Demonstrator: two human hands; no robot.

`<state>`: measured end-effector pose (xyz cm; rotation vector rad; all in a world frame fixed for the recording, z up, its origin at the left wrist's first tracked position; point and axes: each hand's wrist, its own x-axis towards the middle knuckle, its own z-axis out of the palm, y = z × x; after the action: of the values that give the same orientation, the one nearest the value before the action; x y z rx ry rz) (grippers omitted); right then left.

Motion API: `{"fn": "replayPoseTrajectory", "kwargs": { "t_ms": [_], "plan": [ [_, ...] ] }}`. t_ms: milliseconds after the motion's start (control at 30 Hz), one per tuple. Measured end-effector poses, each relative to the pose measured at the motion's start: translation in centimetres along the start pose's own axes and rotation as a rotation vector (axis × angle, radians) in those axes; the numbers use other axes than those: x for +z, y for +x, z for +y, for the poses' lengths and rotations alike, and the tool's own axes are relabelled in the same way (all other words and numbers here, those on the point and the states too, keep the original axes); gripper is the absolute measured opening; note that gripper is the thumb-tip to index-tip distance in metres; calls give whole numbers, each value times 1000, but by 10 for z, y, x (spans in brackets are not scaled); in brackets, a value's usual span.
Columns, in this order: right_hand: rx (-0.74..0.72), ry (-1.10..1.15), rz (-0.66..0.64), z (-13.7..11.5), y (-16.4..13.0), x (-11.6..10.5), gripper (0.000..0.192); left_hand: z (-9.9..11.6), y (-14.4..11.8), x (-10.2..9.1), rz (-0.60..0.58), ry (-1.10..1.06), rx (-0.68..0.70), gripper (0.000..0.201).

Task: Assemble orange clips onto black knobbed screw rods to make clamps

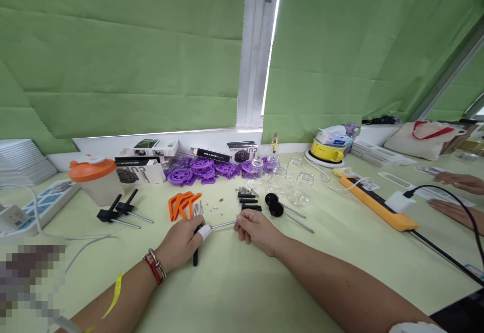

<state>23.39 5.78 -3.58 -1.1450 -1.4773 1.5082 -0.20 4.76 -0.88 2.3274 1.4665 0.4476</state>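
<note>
Pinching a thin silver metal rod [223,225] between them, both hands rest on the pale green table [234,292]. The left hand [180,244], one fingertip wrapped in white tape, curls closed around the rod's left end and around a black stick-shaped handle [195,258] that pokes out below the fist. The right hand [256,228] closes its fingertips narrowly on the rod's right end. A red and metal bracelet [155,267] sits on the left wrist.

Just beyond the rod lie several more silver pins [198,209], and left of those a pair of orange plastic clips [182,204]. Beyond the right end of the rod sits a small stack of short black plastic sleeves [249,202], with two black round-knobbed rods [282,211] to their right. Farther back from the rod, purple plastic wheels [200,170] are heaped beside clear glass jars [291,179]. Well left of the rod stands a white shaker cup with an orange lid [96,177]. Well right of the rod lies a long orange power strip [378,203], and past it another person's hands [456,194] rest on the table.
</note>
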Motion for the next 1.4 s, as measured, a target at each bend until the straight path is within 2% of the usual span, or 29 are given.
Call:
{"fn": "replayPoseTrajectory", "kwargs": {
  "t_ms": [467,1267,1400],
  "plan": [
    [-7,88,-8,-7,-4,2,24,2,1,-1,-6,5,-2,25],
    [1,-11,-7,-2,0,0,33,2,0,-1,4,-3,18,24],
    [-9,42,-6,-3,-2,0,25,3,1,-2,-2,-3,10,26]
  ]
}}
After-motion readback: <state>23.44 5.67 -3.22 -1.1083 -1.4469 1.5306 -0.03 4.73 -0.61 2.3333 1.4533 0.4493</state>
